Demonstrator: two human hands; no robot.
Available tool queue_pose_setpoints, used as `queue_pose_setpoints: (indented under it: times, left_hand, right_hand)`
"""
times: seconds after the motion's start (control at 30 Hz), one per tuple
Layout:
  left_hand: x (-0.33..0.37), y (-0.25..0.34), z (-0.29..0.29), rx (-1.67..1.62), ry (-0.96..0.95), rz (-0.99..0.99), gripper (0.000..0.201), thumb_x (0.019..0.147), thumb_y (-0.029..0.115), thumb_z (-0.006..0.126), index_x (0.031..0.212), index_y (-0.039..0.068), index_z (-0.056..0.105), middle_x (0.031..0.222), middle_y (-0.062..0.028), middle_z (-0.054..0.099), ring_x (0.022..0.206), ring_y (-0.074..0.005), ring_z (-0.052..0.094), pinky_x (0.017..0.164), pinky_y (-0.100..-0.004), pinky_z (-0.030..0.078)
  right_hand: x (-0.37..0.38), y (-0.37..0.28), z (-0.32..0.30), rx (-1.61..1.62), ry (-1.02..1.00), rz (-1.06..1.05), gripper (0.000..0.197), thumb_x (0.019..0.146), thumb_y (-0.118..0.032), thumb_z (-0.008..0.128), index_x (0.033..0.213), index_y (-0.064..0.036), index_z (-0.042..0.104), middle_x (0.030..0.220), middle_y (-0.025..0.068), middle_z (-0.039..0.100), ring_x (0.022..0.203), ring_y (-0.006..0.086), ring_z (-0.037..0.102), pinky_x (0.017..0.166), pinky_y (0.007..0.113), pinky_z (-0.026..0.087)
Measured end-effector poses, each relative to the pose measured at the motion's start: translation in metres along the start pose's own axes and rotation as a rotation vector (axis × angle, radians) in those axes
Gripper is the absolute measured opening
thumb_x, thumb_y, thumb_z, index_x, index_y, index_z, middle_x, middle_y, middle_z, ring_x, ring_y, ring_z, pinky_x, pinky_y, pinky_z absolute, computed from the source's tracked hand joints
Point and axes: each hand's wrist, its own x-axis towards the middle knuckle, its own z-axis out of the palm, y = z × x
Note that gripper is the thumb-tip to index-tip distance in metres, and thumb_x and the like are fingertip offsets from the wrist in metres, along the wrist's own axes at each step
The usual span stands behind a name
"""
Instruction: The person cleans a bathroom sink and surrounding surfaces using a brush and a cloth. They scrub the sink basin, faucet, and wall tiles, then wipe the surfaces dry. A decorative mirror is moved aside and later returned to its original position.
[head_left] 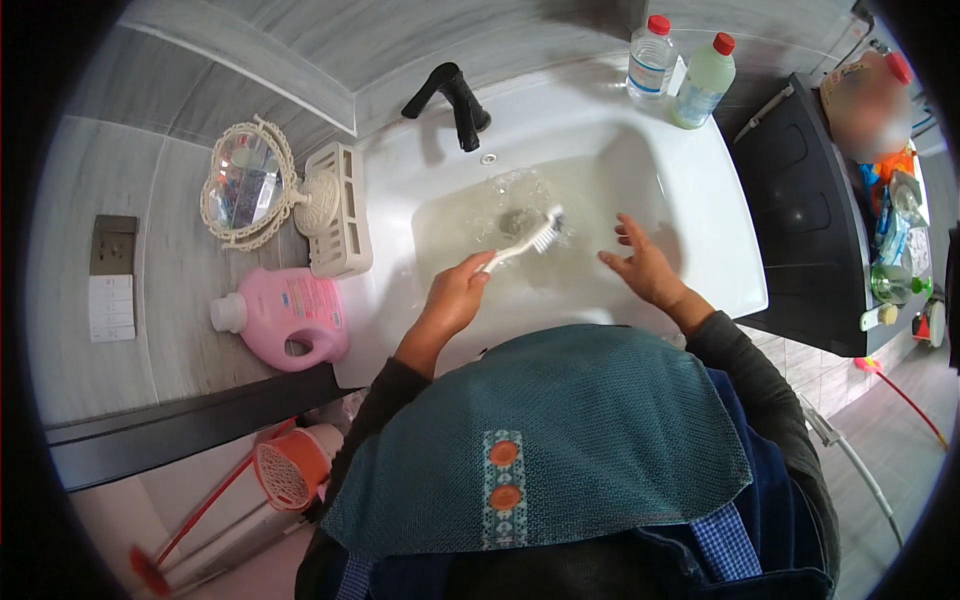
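A white scrubbing brush point(518, 247) with pale bristles is held by its handle in my left hand point(455, 297), over the left-middle part of the basin. Its head points up and to the right, above the water. My right hand point(645, 264) hangs over the right side of the basin with its fingers apart and nothing in it. The white sink point(720, 230) holds cloudy water point(480, 200) with bubbles around a dark round drain point(517, 222). Behind the basin stands a black faucet point(458, 105).
Two red-capped bottles, one clear point(650, 62) and one greenish point(705, 85), stand at the back right corner. Along the left rim are a pink detergent jug point(292, 315), a cream rack point(345, 215) and an ornate mirror point(245, 182). A dark cabinet point(800, 200) adjoins on the right.
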Motion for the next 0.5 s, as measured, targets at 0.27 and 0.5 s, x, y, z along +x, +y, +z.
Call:
queue_pose_setpoints:
  times: [0.27,0.5]
  left_hand:
    - [-0.04,0.05,-0.032,-0.941,-0.187,-0.498,0.04,0.098,0.019,0.043,0.137,0.014,0.043,0.074,-0.0011,0.049,0.051,-0.006,0.034,0.043,-0.0188,0.027]
    - [-0.067,0.029,-0.018,-1.328,-0.303,-0.538,0.04,0.098,0.018,0.041,0.138,0.01,0.041,0.073,-0.0031,0.051,0.049,-0.0056,0.034,0.041,-0.0165,0.026]
  right_hand:
    - [0.039,-0.061,0.036,0.638,-0.075,-0.399,0.104,0.077,-0.028,0.077,0.147,-0.0061,0.004,0.137,0.0225,0.036,0.119,0.0319,0.047,0.096,0.039,0.045]
    - [0.047,-0.098,0.03,0.512,-0.057,-0.515,0.029,0.087,-0.018,0.062,0.109,-0.0049,0.049,0.09,0.0041,0.054,0.072,0.0107,0.05,0.065,0.026,0.045]
